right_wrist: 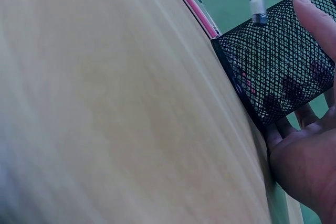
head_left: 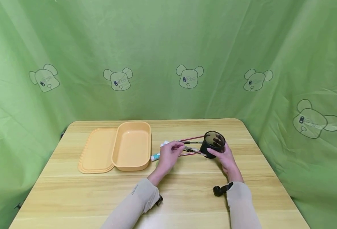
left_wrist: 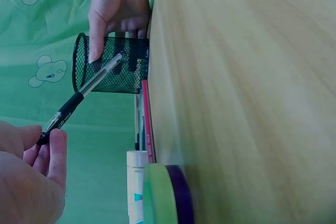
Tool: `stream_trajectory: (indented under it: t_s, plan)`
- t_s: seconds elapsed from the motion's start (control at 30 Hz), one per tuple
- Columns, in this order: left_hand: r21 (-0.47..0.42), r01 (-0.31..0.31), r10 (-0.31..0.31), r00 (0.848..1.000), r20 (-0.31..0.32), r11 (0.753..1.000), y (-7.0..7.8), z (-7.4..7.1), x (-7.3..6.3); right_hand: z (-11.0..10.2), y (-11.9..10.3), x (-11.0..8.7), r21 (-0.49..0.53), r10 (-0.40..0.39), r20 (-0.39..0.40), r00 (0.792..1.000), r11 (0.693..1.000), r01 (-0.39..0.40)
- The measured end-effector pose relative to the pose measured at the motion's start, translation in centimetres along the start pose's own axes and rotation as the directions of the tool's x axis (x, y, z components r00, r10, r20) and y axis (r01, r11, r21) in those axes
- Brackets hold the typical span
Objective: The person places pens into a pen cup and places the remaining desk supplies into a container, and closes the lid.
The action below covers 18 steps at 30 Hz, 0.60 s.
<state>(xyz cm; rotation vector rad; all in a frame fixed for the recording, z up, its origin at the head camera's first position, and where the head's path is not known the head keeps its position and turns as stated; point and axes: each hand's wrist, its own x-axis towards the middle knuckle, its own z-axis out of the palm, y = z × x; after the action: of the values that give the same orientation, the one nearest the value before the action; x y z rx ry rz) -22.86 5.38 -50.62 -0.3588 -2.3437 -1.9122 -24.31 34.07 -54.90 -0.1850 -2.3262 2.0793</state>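
My left hand (head_left: 168, 157) pinches a clear-barrelled pen with a black grip (left_wrist: 68, 109) between thumb and fingers. It slants above the table, its clear end overlapping the side of a black mesh pen holder (left_wrist: 111, 82) in the left wrist view. The holder stands upright on the table, and my right hand (head_left: 227, 159) grips it from the right, thumb on the near side. Between the hands lie a pink-red pencil (left_wrist: 147, 124) and several other pens and pencils. Close to the left hand are a white tube (left_wrist: 135, 179) and a green and purple roll (left_wrist: 161, 192).
Left of the hands stands an orange box (head_left: 132, 148), with its matching lid (head_left: 97, 151) lying flat against its left side. A white and teal item (head_left: 155, 157) lies beside the box. Green curtains (head_left: 157, 57) surround the wooden table (head_left: 191, 197) at the back and sides.
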Motion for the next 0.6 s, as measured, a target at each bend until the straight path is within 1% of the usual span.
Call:
stream_trajectory:
  t_s: [0.07,0.17,0.4,0.6]
  plan:
    - [-0.035,0.009,-0.009,1.0,-0.007,0.999,0.2,-0.1,0.1,0.0,0.1,0.0,0.002,0.001,0.0,1.0,1.0,-0.001]
    - [-0.058,0.013,-0.015,0.999,-0.028,0.998,0.6,-0.3,0.1,0.0,0.2,0.1,0.0,-0.007,0.0,1.0,1.0,0.007]
    - [-0.065,-0.01,0.004,0.995,-0.1,0.998,1.5,-0.6,0.4,0.0,0.2,0.2,-0.003,-0.013,0.002,1.0,1.0,0.013]
    - [-0.06,-0.021,0.014,0.993,-0.119,0.998,2.3,-0.9,0.6,0.1,0.0,0.0,0.011,-0.015,0.005,1.0,1.0,0.014]
